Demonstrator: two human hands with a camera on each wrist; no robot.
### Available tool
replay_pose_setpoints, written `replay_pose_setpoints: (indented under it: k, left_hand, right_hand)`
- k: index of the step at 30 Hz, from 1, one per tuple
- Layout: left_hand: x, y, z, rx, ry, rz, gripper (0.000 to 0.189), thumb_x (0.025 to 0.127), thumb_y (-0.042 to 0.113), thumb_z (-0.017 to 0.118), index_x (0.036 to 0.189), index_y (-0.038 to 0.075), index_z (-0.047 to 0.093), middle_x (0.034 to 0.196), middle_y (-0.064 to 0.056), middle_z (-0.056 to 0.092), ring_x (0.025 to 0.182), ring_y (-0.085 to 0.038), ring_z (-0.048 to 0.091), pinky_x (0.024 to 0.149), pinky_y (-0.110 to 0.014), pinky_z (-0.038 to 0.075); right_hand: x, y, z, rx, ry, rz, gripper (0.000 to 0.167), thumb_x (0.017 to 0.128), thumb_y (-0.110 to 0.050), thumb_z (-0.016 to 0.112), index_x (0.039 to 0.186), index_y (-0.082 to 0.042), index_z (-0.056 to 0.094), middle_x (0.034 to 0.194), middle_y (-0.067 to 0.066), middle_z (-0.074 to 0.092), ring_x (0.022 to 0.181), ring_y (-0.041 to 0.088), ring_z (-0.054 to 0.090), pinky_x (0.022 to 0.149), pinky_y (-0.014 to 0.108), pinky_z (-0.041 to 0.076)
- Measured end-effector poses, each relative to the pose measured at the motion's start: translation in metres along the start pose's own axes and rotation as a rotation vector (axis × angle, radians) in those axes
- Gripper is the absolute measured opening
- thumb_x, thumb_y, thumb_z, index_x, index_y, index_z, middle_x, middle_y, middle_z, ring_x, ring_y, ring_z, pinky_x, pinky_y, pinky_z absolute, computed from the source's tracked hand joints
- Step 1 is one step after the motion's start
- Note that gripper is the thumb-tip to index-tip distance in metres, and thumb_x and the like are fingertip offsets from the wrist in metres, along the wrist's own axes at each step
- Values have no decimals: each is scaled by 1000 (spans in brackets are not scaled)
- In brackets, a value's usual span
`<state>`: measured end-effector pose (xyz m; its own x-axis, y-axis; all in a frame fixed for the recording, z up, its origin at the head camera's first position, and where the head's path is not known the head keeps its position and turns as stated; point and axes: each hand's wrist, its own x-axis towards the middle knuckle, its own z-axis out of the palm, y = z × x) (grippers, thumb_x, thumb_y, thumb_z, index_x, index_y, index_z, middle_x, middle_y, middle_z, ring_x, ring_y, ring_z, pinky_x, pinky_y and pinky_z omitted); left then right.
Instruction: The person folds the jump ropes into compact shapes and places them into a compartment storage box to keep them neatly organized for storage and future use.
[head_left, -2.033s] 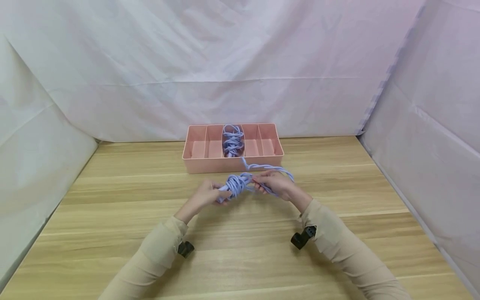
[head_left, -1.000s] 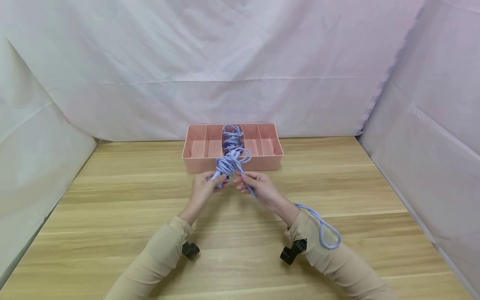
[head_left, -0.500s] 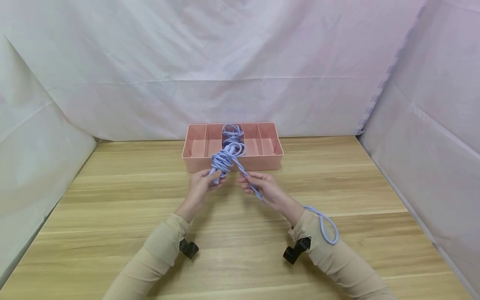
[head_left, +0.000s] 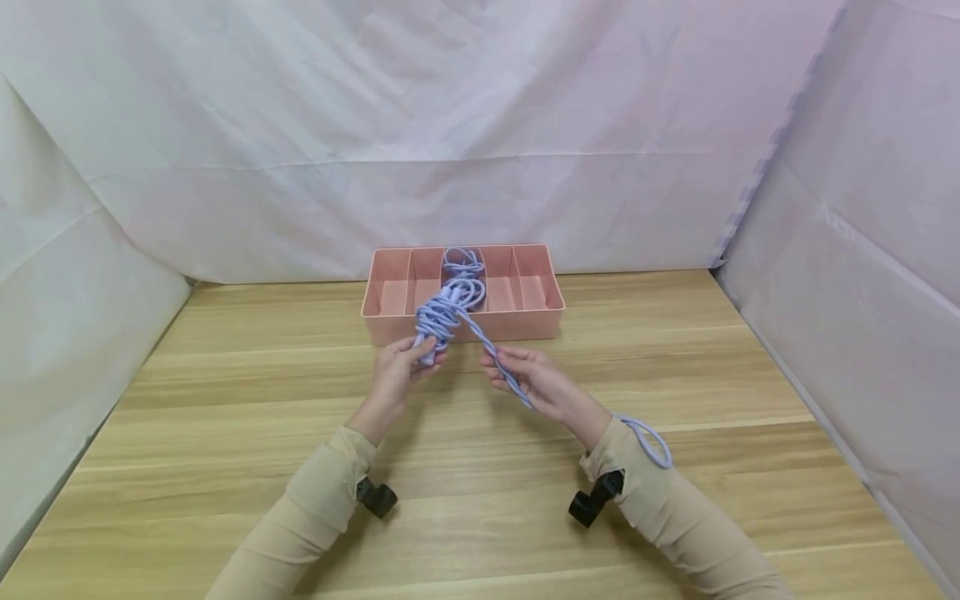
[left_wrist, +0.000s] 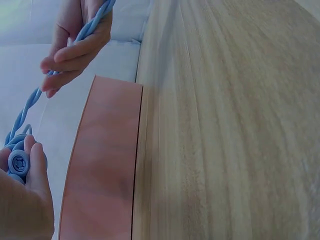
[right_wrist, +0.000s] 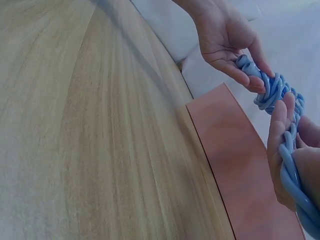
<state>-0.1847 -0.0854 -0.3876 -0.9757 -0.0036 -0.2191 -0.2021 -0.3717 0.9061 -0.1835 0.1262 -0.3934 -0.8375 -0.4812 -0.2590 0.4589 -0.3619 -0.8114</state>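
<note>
A lavender-blue jump rope (head_left: 437,318) is wound in a bundle about its handles. My left hand (head_left: 397,364) grips the bundle at its lower end, and the round end of a handle (left_wrist: 19,162) shows between thumb and fingers in the left wrist view. From the bundle's top, a doubled, twisted tail runs down to my right hand (head_left: 536,379), which pinches it between thumb and fingers. The tail's looped end (head_left: 652,442) lies over the right sleeve. In the right wrist view the wound coils (right_wrist: 272,90) sit just beyond the right fingertips.
Behind the hands stands a pink box (head_left: 517,327) with several compartments. Its middle compartment holds another wound blue rope (head_left: 463,260), partly hidden by the held bundle. White cloth (head_left: 420,200) hangs behind and beside the wooden table (head_left: 225,417).
My left hand has raised and tilted the bundle up in front of the box. The right hand has drawn the twisted tail out to the right, and its loop now lies over the forearm.
</note>
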Motion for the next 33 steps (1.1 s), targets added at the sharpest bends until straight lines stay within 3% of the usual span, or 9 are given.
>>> replay_pose_setpoints:
  k: [3, 7, 14, 18, 27, 30, 33]
  left_hand:
    - [0, 0, 0, -40, -2, -9, 7, 90, 0, 51, 89, 1, 58, 68, -1, 66, 64, -10, 65, 67, -23, 54]
    - [0, 2, -1, -83, 3, -16, 16, 91, 1, 50, 82, 8, 60, 68, 0, 67, 62, -9, 65, 70, -25, 54]
    - [-2, 6, 1, -141, -1, -27, 20, 92, 1, 47, 80, 10, 61, 70, 0, 67, 62, -9, 65, 67, -21, 54]
    - [-4, 6, 1, -139, -82, -26, 22, 92, -1, 46, 80, 9, 62, 72, -1, 67, 63, -10, 65, 65, -21, 54]
    - [-9, 1, -2, -36, -355, 8, 32, 92, -5, 39, 82, 12, 65, 74, -1, 68, 67, -9, 64, 70, -23, 53]
    - [-11, 0, -3, 13, -453, 19, 33, 91, -6, 38, 85, 12, 65, 76, 0, 68, 67, -9, 64, 71, -24, 53]
    - [-13, 1, -5, 70, -557, 10, 31, 89, -5, 41, 87, 14, 66, 77, 1, 67, 66, -8, 63, 71, -25, 53]
  right_hand:
    - [1, 1, -2, -46, 12, 3, 40, 96, -3, 39, 131, 14, 30, 99, 10, 66, 82, 12, 65, 82, 26, 50]
    - [0, 3, -5, -96, 21, 4, 40, 96, -3, 38, 129, 17, 31, 100, 12, 65, 82, 12, 64, 81, 25, 51]
    - [0, 5, -6, -139, 14, 38, 41, 95, -3, 42, 129, 17, 32, 91, 7, 66, 78, 12, 64, 79, 25, 51]
    - [4, 4, -9, -204, 6, 76, 41, 94, -2, 44, 128, 18, 33, 92, 8, 67, 78, 11, 64, 79, 25, 52]
    - [14, 3, -13, -340, -20, 119, 37, 93, -3, 46, 125, 16, 41, 105, 18, 63, 83, 14, 63, 79, 26, 51]
    - [17, 6, -12, -410, -52, 84, 36, 93, -5, 47, 123, 15, 44, 102, 15, 64, 87, 16, 63, 82, 29, 51]
    - [16, 7, -8, -523, -90, -6, 32, 93, -3, 47, 118, 16, 48, 100, 18, 64, 87, 17, 63, 84, 34, 50]
